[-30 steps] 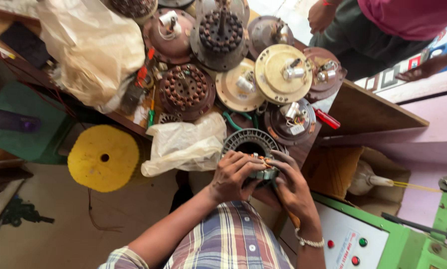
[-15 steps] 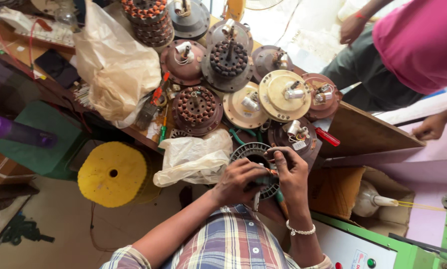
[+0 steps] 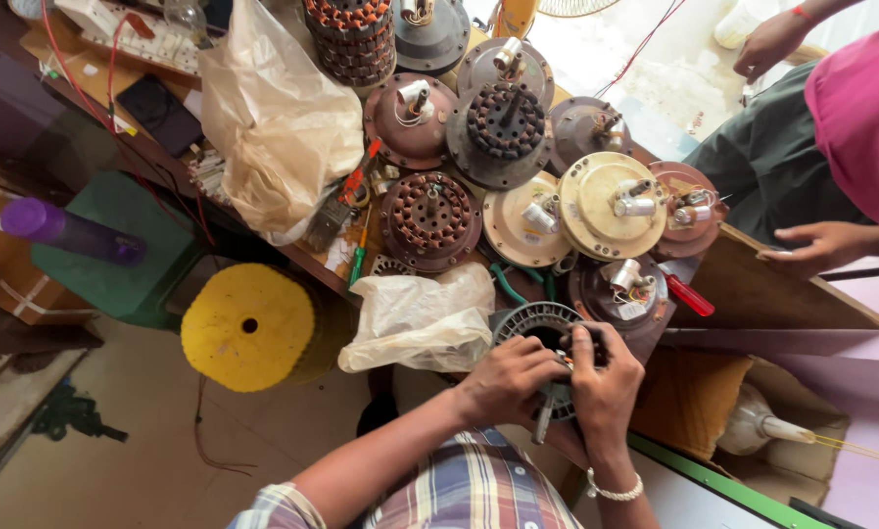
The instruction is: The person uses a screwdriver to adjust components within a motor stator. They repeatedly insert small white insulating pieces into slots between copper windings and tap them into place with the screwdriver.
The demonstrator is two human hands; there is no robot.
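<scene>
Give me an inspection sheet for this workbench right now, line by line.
Surface: wooden bench, crowded.
Job's things: grey slotted stator ring at the bench edge.
Clutter: fan motor housings, copper-wound stators, plastic bags, red-handled screwdriver.
Hands: left hand and right hand both grip the ring.
Cables: red wire on the floor.
Surroundings: yellow spool, green stool, another person's hand on the bench.

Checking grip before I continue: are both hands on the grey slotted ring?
Touching. The head view shows the left hand and right hand with fingers wrapped over the grey slotted ring.
</scene>
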